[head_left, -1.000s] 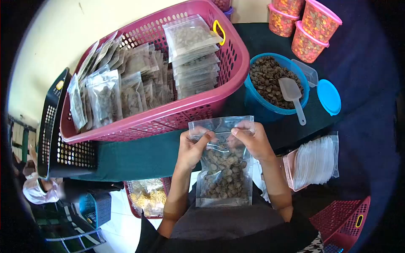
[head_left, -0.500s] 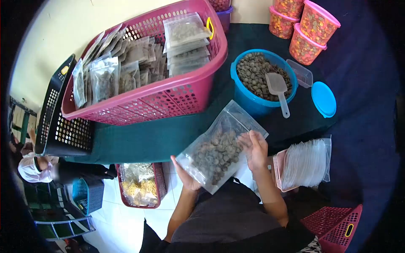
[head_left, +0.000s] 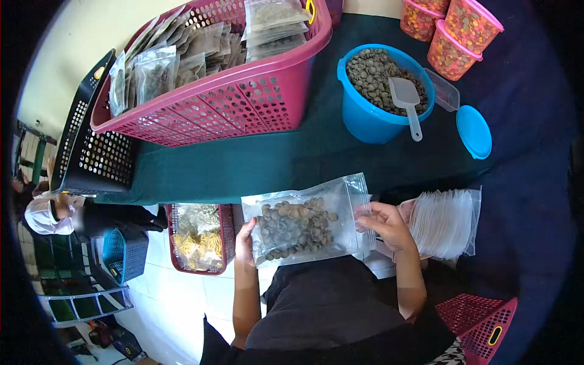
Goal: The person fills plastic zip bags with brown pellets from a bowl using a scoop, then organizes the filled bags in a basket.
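Note:
A clear zip-top plastic bag (head_left: 298, 228), partly filled with small brown disc-shaped pieces, lies sideways in front of my body. My left hand (head_left: 245, 241) grips its left end, thumb on the front face. At the opposite end, my right hand (head_left: 388, 224) pinches the bag near the zip edge. Beyond the bag, a blue bucket (head_left: 372, 118) holds more of the brown pieces (head_left: 374, 72), with a translucent scoop (head_left: 404, 92) resting on them and its handle over the rim. A stack of clear flat bags (head_left: 441, 222) stands close to my right hand.
On the dark green cloth-covered table (head_left: 243, 167) stands a pink basket (head_left: 261, 100) of filled bags, beside a black basket (head_left: 97, 161). A blue lid (head_left: 474, 132) and pink-lidded tubs (head_left: 453, 52) are at right. Another person (head_left: 109, 216) is at far left, near a floor basket (head_left: 201, 267).
The bag has turned from tilted to nearly level, its zip end now pointing right. My right hand has moved from the bag's face to its zip edge. The view has tipped downward.

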The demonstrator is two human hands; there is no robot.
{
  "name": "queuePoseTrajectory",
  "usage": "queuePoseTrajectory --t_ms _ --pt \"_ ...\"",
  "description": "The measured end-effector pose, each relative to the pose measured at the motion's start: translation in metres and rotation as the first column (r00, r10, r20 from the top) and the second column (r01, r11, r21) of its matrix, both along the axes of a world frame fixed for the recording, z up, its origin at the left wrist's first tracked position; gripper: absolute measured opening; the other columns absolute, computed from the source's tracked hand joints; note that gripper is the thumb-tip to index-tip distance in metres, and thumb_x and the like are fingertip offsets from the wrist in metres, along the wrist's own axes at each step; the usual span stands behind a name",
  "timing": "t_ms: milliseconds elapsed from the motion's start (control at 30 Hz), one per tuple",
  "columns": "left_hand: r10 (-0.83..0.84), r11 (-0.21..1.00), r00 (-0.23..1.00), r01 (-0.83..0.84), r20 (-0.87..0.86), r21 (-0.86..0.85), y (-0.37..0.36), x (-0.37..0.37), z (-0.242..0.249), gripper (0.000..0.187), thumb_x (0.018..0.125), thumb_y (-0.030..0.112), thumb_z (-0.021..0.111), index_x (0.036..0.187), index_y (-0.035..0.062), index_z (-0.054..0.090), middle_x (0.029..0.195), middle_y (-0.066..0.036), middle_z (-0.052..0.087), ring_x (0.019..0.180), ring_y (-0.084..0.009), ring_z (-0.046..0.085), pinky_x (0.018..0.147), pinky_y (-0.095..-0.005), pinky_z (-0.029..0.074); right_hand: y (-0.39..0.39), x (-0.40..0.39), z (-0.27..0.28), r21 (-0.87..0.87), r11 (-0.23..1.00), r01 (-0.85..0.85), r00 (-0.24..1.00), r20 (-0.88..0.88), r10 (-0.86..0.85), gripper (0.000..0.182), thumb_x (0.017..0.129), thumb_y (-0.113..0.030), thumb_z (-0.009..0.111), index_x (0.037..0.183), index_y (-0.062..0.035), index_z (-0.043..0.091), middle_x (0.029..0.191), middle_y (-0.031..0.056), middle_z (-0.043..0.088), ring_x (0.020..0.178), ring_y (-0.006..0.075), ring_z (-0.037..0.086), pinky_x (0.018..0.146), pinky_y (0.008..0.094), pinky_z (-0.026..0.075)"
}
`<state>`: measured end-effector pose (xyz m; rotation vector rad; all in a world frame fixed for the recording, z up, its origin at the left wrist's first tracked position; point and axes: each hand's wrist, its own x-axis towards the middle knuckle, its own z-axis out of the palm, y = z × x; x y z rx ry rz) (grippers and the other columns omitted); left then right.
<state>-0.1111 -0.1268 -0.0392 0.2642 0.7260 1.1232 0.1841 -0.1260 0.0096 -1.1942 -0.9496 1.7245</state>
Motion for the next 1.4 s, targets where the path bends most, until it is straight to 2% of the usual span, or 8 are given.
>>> queuePoseTrajectory --t_ms 200,333,400,700,800,1233,1333,1400 --pt "0.01 1.0 0.997 -0.009 -0.079 0.01 -0.01 0.001 0.005 0.038 0.078 0.026 0.05 0.106 -0.0001 0.048 0.1 -0.012 0.055 0.091 -0.0233 0.054 0.08 -0.0349 0.042 -0.001 -0.005 -0.002 0.048 0.994 -0.103 0.994 -0.016 0.104 0.026 0.071 0.002 0.06 0.095 0.0065 0.053 0.082 0.0076 0.058 0.074 0.0127 0.057 0.068 0.0252 0.047" --pt "0.011 1.0 1.0 -0.011 -0.013 -0.021 -0.012 -0.007 -0.004 0.037 0.078 0.025 0.05 0.105 0.0003 0.049 0.1 -0.012 0.055 0.09 -0.0229 0.054 0.08 -0.0346 0.043 0.0 -0.008 0.0 0.047 0.991 -0.128 0.992 -0.005 0.128 0.027 0.069 0.003 0.061 0.094 0.0068 0.053 0.082 0.0075 0.057 0.074 0.0124 0.056 0.068 0.0247 0.047" --pt "0.061 0.997 0.993 -0.066 -0.1 -0.046 -0.013 -0.008 -0.004 0.036 0.079 0.025 0.049 0.105 0.0005 0.049 0.099 -0.011 0.055 0.089 -0.0226 0.054 0.078 -0.0344 0.043 0.0 -0.009 -0.001 0.025 0.992 -0.124 0.992 -0.014 0.124 0.028 0.067 0.004 0.062 0.094 0.0064 0.053 0.081 0.0067 0.057 0.074 0.012 0.056 0.068 0.0242 0.047" --pt "0.049 0.999 0.995 -0.05 -0.085 -0.008 -0.007 -0.004 0.009 0.038 0.079 0.026 0.05 0.106 0.0008 0.048 0.098 -0.011 0.056 0.087 -0.0224 0.055 0.077 -0.0344 0.044 0.003 -0.012 -0.011 0.108 0.986 -0.128 0.991 0.04 0.124 0.024 0.068 0.004 0.062 0.09 0.0059 0.054 0.075 0.0085 0.058 0.068 0.0139 0.058 0.064 0.0245 0.049" --pt "0.081 0.994 0.984 -0.092 -0.161 -0.063 -0.005 -0.007 0.007 0.038 0.079 0.027 0.05 0.106 0.0004 0.048 0.097 -0.011 0.056 0.086 -0.0225 0.055 0.077 -0.034 0.044 0.005 -0.014 -0.012 0.077 0.991 -0.111 0.993 0.044 0.108 0.021 0.069 0.004 0.061 0.089 0.006 0.054 0.074 0.0093 0.058 0.066 0.0137 0.058 0.063 0.0247 0.049" --pt "0.055 0.998 0.981 -0.058 -0.188 -0.009 0.005 -0.01 0.015 0.04 0.079 0.029 0.051 0.105 -0.0009 0.047 0.093 -0.011 0.056 0.08 -0.0205 0.056 0.069 -0.0309 0.046 0.014 -0.023 -0.017 0.066 0.992 -0.105 0.994 -0.012 0.106 0.014 0.072 0.001 0.06 0.085 0.0044 0.053 0.073 0.0085 0.058 0.065 0.0126 0.057 0.059 0.024 0.048" --pt "0.027 1.0 0.99 -0.026 -0.135 0.01 0.006 -0.015 0.01 0.04 0.078 0.028 0.05 0.107 -0.0006 0.047 0.097 -0.012 0.056 0.085 -0.0228 0.055 0.074 -0.034 0.045 0.018 -0.022 -0.014 0.017 0.993 -0.118 0.992 -0.031 0.119 0.013 0.073 0.001 0.059 0.083 0.004 0.054 0.073 0.0078 0.058 0.065 0.0119 0.057 0.058 0.0237 0.048" --pt "0.023 0.999 0.978 -0.028 -0.206 -0.023 0.007 -0.016 0.01 0.04 0.078 0.027 0.05 0.107 0.0001 0.047 0.098 -0.011 0.056 0.085 -0.0224 0.055 0.074 -0.0335 0.045 0.022 -0.018 -0.016 0.081 0.972 -0.222 0.974 0.065 0.217 0.018 0.072 0.002 0.059 0.088 0.0035 0.053 0.076 0.0083 0.058 0.068 0.0123 0.058 0.062 0.0246 0.049"
